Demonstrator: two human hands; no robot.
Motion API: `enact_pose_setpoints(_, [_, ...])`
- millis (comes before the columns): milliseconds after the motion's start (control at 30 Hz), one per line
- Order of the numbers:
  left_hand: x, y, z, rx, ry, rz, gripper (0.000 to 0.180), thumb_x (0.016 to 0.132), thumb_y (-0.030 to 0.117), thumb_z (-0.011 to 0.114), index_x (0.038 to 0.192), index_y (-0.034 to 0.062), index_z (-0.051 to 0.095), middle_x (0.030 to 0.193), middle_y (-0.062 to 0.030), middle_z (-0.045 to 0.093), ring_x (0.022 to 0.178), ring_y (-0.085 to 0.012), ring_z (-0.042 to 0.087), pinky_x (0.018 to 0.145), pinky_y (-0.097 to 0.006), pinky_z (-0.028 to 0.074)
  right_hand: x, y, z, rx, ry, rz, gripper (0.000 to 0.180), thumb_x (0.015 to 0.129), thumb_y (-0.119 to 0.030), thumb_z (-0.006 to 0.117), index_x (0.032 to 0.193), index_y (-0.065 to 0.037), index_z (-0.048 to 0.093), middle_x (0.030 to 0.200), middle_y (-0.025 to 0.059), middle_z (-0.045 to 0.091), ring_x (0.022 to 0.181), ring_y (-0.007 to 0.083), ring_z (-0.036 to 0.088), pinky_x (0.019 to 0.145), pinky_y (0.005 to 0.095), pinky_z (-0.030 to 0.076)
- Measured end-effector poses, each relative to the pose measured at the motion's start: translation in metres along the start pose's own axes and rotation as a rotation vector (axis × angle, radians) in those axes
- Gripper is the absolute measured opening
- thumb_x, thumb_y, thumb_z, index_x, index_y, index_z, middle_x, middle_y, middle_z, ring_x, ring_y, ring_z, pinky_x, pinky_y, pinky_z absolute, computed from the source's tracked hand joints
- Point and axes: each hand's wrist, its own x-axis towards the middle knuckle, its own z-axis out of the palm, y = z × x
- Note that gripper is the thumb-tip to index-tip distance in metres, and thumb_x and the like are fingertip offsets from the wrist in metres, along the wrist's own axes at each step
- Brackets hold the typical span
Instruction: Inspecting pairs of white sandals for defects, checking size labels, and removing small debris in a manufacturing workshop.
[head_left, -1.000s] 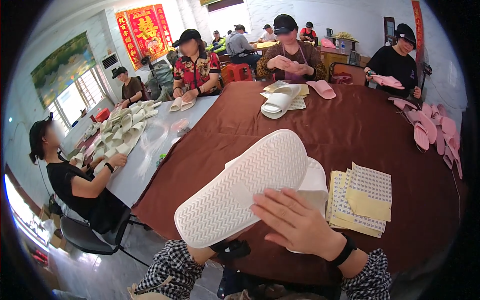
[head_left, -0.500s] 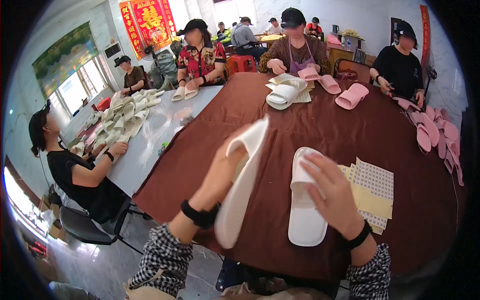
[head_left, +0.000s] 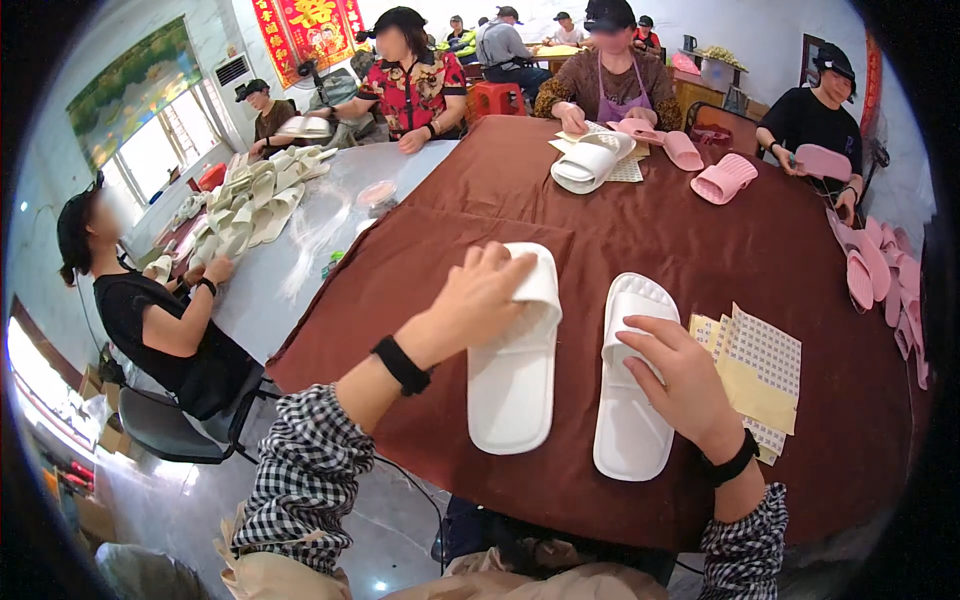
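Note:
Two white slippers lie side by side, sole down, on the brown tablecloth (head_left: 580, 240) before me, toes pointing away. My left hand (head_left: 478, 300) rests over the strap and toe end of the left slipper (head_left: 510, 400), fingers stretched out and partly covering it. Beside the strap of the right slipper (head_left: 632, 435) is my right hand (head_left: 685, 380), its fingers apart and the thumb spread over the slipper's edge. Whether those fingertips touch it I cannot tell. Sheets of small printed stickers (head_left: 765, 370) with yellowish backing lie just right of my right hand.
Across the table a person handles pink slippers near a white pair (head_left: 590, 162); another pink slipper (head_left: 725, 178) lies to their side. Pink slippers (head_left: 885, 265) pile at the right edge. On the grey table (head_left: 300, 270) at left, people sit around heaped white slippers (head_left: 255, 215).
The left slipper, held tilted up in my left hand before, now lies flat on the cloth with that hand spread over it. My right hand has slid slightly off the right slipper's strap.

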Motion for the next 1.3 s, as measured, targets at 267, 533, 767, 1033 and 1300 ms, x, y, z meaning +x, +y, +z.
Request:
enact_pose_setpoints(267, [0.001,0.010,0.036,0.034,-0.075,0.124,0.075,0.086,0.027,0.078,0.152,0.0116,0.046,0.144,-0.0216,0.047,0.133,-0.0444,0.045,0.107,-0.053,0.043,0.000,-0.002,0.008,-0.011,-0.065,-0.034,0.030,0.089,-0.010,0.072,0.118,-0.003,0.069,0.124,0.0151,0.068,0.116,0.0345,0.065,0.098,0.0437,0.054])
enact_pose_setpoints(533, [-0.057,-0.020,-0.057,-0.238,-0.164,0.056,0.025,0.092,0.009,0.069,0.116,0.0027,0.070,0.114,-0.0169,0.068,0.107,-0.0333,0.067,0.092,-0.040,0.054,-0.002,0.001,0.008,-0.075,-0.076,-0.020,0.037,0.084,-0.007,0.074,0.120,-0.002,0.068,0.126,0.0162,0.066,0.119,0.0365,0.062,0.102,0.0451,0.051])
enact_pose_setpoints(767, [-0.161,-0.048,-0.048,-0.030,-0.069,-0.260,0.013,0.088,0.010,0.072,0.098,0.0031,0.069,0.099,-0.0130,0.066,0.092,-0.0325,0.069,0.079,-0.040,0.055,-0.002,-0.002,0.008,-0.082,-0.108,-0.030,0.039,0.084,-0.006,0.074,0.122,-0.002,0.068,0.130,0.0147,0.065,0.125,0.0352,0.059,0.106,0.0454,0.050])
enact_pose_setpoints(1033, [-0.187,-0.036,-0.025,0.024,0.144,-0.290,0.011,0.087,0.010,0.072,0.095,0.0060,0.066,0.098,-0.0099,0.064,0.092,-0.0314,0.065,0.078,-0.043,0.054,-0.006,-0.010,0.010,-0.100,-0.137,-0.031,0.041,0.084,-0.005,0.074,0.125,-0.002,0.067,0.132,0.0145,0.064,0.128,0.0355,0.056,0.108,0.0461,0.048])
enact_pose_setpoints(1300, [-0.179,-0.045,-0.015,0.152,0.209,-0.233,0.004,0.087,0.005,0.067,0.091,0.0049,0.066,0.094,-0.0095,0.065,0.093,-0.0313,0.065,0.079,-0.043,0.054,-0.006,-0.003,0.014,-0.117,-0.122,-0.064,0.042,0.084,-0.006,0.073,0.126,-0.003,0.067,0.134,0.0153,0.063,0.129,0.0358,0.056,0.109,0.0454,0.047])
